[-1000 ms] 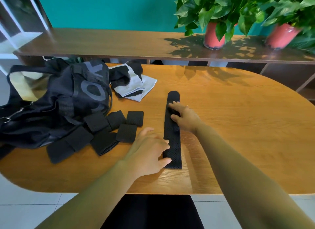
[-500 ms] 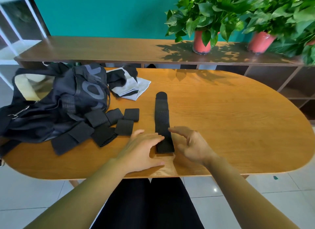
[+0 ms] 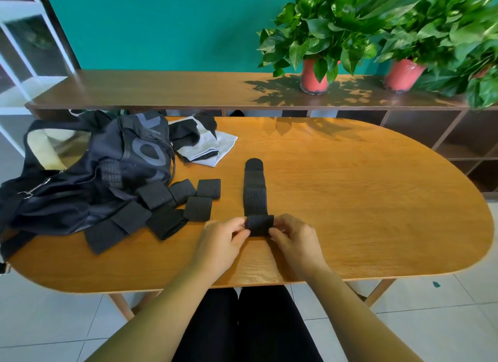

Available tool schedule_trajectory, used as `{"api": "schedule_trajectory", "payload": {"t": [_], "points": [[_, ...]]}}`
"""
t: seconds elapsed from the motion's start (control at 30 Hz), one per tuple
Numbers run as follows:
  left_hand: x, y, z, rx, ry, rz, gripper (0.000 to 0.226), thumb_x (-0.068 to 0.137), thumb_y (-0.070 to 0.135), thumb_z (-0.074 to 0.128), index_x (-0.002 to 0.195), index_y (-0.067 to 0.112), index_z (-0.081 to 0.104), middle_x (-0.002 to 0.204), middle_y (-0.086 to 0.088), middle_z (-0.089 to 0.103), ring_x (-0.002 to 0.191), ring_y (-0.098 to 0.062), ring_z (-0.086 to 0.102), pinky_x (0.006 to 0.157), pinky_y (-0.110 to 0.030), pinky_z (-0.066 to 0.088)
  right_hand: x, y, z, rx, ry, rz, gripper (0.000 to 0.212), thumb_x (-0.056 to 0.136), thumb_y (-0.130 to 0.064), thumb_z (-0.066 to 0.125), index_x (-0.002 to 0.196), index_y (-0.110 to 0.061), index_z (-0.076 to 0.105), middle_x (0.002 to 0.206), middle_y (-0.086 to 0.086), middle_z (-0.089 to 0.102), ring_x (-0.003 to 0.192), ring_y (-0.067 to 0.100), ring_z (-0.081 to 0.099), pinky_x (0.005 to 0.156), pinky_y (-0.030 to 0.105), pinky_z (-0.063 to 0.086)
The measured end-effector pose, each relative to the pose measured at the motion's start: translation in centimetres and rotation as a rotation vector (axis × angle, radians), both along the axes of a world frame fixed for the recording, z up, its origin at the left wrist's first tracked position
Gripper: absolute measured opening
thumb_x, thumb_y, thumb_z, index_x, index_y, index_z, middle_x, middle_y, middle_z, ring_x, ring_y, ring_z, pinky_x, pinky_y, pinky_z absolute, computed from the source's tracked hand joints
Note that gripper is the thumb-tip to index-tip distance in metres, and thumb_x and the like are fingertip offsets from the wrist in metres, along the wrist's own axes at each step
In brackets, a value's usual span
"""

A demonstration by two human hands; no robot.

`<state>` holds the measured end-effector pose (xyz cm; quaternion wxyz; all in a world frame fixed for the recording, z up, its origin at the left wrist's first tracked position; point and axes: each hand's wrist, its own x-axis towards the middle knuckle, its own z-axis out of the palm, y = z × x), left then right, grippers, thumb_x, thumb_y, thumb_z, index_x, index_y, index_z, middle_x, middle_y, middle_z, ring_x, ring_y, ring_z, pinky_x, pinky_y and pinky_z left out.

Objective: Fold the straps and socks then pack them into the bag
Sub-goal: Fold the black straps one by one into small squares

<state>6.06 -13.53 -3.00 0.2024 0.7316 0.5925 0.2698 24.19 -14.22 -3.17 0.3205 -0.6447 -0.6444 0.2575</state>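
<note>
Seen from a head-worn camera looking down, a person sits at an oval wooden worktop (image 3: 350,200), both bare forearms reaching forward.

Nearest, the left hand (image 3: 223,240) and right hand (image 3: 293,240) meet at the near end of a long black perforated strap (image 3: 255,197). Each hand's grip is closed on it: thumb and fingertips pinch the two sides of the near end, which is now turned up and over into a short fold. Half a second ago that end lay flat on the wood, with both hands loose and open beside it. A second ago the right hand was farther up, pressing on the strap's middle. The rest of the strap lies flat, running straight away from the person, its rounded tip pointing to the far side.

To the left, near the strap but apart from it, sits a cluster of folded straps (image 3: 199,208), unmoved. They lie against a dark, slumped bag (image 3: 107,173) with its mouth open. Just beyond the bag lie black and white socks (image 3: 204,146), in the same place as before.

Behind the worktop runs a long dark wooden sideboard (image 3: 161,92) carrying two potted plants (image 3: 314,77) before a teal wall.
</note>
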Motion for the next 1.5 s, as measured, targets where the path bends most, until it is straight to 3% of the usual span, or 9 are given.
{"api": "schedule_trajectory", "payload": {"t": [0.13, 0.27, 0.83, 0.97, 1.07, 1.13, 1.23, 1.37, 1.5], "points": [[1.0, 0.2, 0.1, 0.087, 0.087, 0.158, 0.034, 0.092, 0.039, 0.060, 0.124, 0.029, 0.063, 0.100, 0.011, 0.073, 0.099, -0.016, 0.058, 0.091, -0.028, 0.034, -1.0, 0.8, -0.1, -0.001, 0.056, -0.163, 0.011, 0.086, -0.021, 0.067, 0.096, -0.019, 0.069, 0.087, -0.002, 0.070, 0.081, 0.015, 0.064, 0.073, 0.032, 0.053], [1.0, 0.8, 0.0, 0.114, 0.125, 0.191, 0.031, 0.090, 0.041, 0.062, 0.119, 0.031, 0.066, 0.092, 0.013, 0.073, 0.092, -0.010, 0.061, 0.085, -0.029, 0.031, -1.7, 1.6, 0.1, -0.017, 0.004, -0.217, 0.009, 0.085, -0.021, 0.067, 0.093, -0.018, 0.071, 0.083, -0.002, 0.070, 0.078, 0.016, 0.063, 0.067, 0.026, 0.049], [1.3, 2.1, 0.0, 0.027, 0.343, 0.076, 0.031, 0.099, 0.040, 0.044, 0.127, 0.044, 0.057, 0.102, 0.009, 0.068, 0.098, -0.014, 0.054, 0.074, -0.032, 0.019, -2.8, 2.5, 0.9, -0.076, -0.204, -0.257, 0.014, 0.087, -0.025, 0.060, 0.097, -0.018, 0.068, 0.092, 0.000, 0.070, 0.085, 0.020, 0.062, 0.066, 0.026, 0.047], [1.2, 2.1, 0.3, 0.052, 0.455, 0.003, 0.032, 0.100, 0.034, 0.045, 0.128, 0.040, 0.057, 0.100, 0.010, 0.059, 0.099, -0.015, 0.051, 0.084, -0.035, 0.026, -2.8, 2.2, 0.7, -0.063, -0.285, -0.229, 0.019, 0.088, -0.031, 0.062, 0.101, -0.016, 0.063, 0.071, -0.008, 0.047, 0.094, 0.022, 0.057, 0.067, 0.027, 0.043], [1.0, 2.1, -0.1, 0.164, 0.472, -0.060, 0.029, 0.097, 0.024, 0.051, 0.123, 0.030, 0.064, 0.121, 0.006, 0.055, 0.115, -0.017, 0.046, 0.093, -0.036, 0.030, -2.7, 2.0, 0.6, -0.040, -0.306, -0.221, 0.021, 0.088, -0.033, 0.062, 0.101, -0.016, 0.061, 0.067, -0.014, 0.030, 0.096, 0.022, 0.053, 0.065, 0.027, 0.040], [1.1, 2.2, -0.1, 0.182, 0.508, -0.134, 0.033, 0.095, 0.017, 0.052, 0.126, 0.023, 0.063, 0.140, 0.004, 0.049, 0.129, -0.016, 0.040, 0.100, -0.037, 0.029, -2.5, 1.8, 0.3, 0.024, -0.282, -0.208, 0.017, 0.088, -0.029, 0.062, 0.100, -0.017, 0.061, 0.073, -0.012, 0.043, 0.095, 0.021, 0.053, 0.063, 0.028, 0.039], [1.0, 2.4, 0.3, 0.167, 0.479, -0.188, 0.036, 0.096, 0.016, 0.047, 0.130, 0.020, 0.059, 0.145, 0.005, 0.047, 0.133, -0.011, 0.040, 0.105, -0.036, 0.023, -1.8, 0.9, -0.7, 0.231, -0.308, -0.055, 0.022, 0.085, -0.017, 0.056, 0.104, -0.017, 0.067, 0.106, -0.003, 0.064, 0.103, 0.019, 0.054, 0.069, 0.030, 0.049], [0.3, 2.5, 1.0, 0.103, 0.471, -0.238, 0.043, 0.096, 0.023, 0.044, 0.138, 0.021, 0.050, 0.149, 0.006, 0.041, 0.136, -0.008, 0.035, 0.111, -0.033, 0.018, -1.3, 0.3, -1.1, 0.188, -0.347, 0.180, 0.049, 0.076, -0.021, 0.044, 0.120, -0.014, 0.065, 0.132, 0.001, 0.058, 0.127, 0.017, 0.049, 0.101, 0.036, 0.045], [-0.3, 1.9, 1.6, 0.003, 0.419, -0.314, 0.057, 0.088, 0.030, 0.053, 0.143, 0.021, 0.043, 0.152, 0.006, 0.037, 0.139, -0.011, 0.030, 0.114, -0.030, 0.016, -0.7, 0.2, -0.3, 0.129, -0.246, 0.212, 0.044, 0.077, -0.019, 0.057, 0.120, -0.016, 0.065, 0.132, -0.001, 0.058, 0.125, 0.012, 0.050, 0.105, 0.031, 0.042]]}}
